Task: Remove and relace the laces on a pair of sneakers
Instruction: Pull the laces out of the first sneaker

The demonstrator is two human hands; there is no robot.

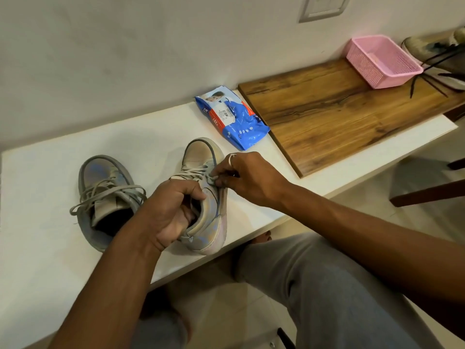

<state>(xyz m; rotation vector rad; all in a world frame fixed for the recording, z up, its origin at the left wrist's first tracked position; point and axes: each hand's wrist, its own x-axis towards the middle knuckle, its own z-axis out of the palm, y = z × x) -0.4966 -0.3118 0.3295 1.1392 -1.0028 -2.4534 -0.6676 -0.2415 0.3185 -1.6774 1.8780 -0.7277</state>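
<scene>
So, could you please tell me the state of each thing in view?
Held sneaker: laced, gripped at the collar by left hand.
Its lace: pinched by right hand.
Other sneaker: laced, laces loose, resting on table.
Pink basket: upright on wooden board.
Blue packet: lying flat.

Smooth matt table (50, 152), grainy wood board (339, 122), shiny plastic bag (241, 124), plastic mesh basket (385, 64), scuffed sneakers (201, 152) with cloth laces (193, 172).

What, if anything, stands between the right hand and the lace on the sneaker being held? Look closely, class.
Nothing visible does. The right hand pinches the lace at the side of the held sneaker. The left hand grips that sneaker's collar, behind the lacing, not across it.
</scene>
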